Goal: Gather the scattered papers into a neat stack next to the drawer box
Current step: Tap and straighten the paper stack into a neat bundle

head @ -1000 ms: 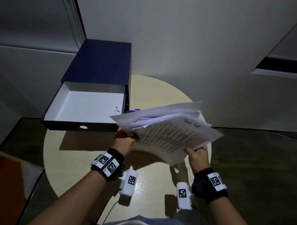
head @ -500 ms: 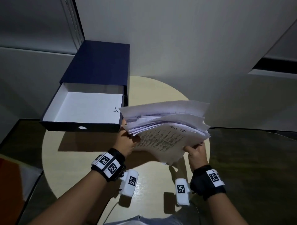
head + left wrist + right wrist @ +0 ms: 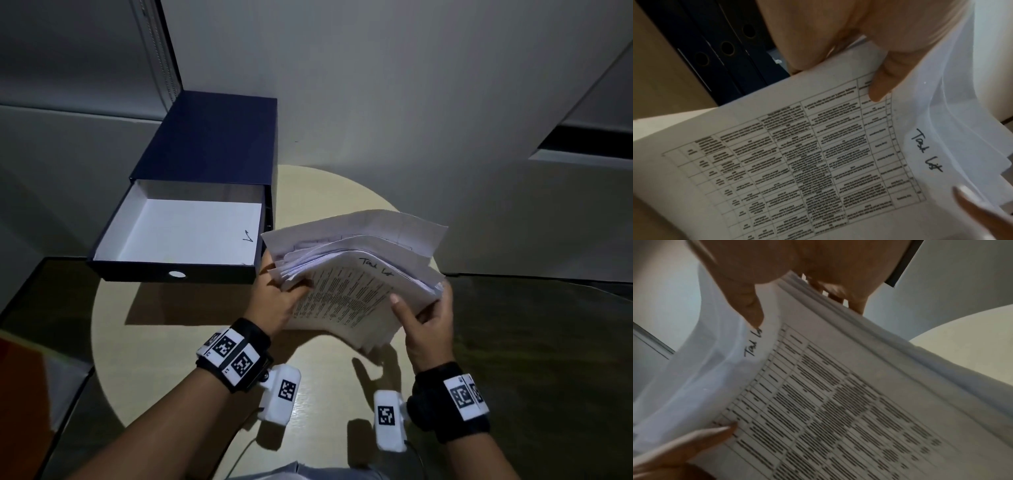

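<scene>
My left hand [image 3: 274, 301] and right hand [image 3: 426, 325] grip the uneven-edged papers [image 3: 356, 274] by opposite edges, fingers [image 3: 397, 305] curled, above bare table [image 3: 164, 342], drawer box [image 3: 212, 154] just left.

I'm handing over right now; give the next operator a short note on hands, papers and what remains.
Left hand: grips the papers' left edge, thumb on top.
Right hand: grips their right edge, thumb on the printed top sheet.
Papers: one bundle held above the table, right of the drawer box; its top drawer stands open. Edges are fanned and uneven.
Done: no loose sheets show on the table.
Left: square the edges, then lay the stack on the table beside the box.
</scene>
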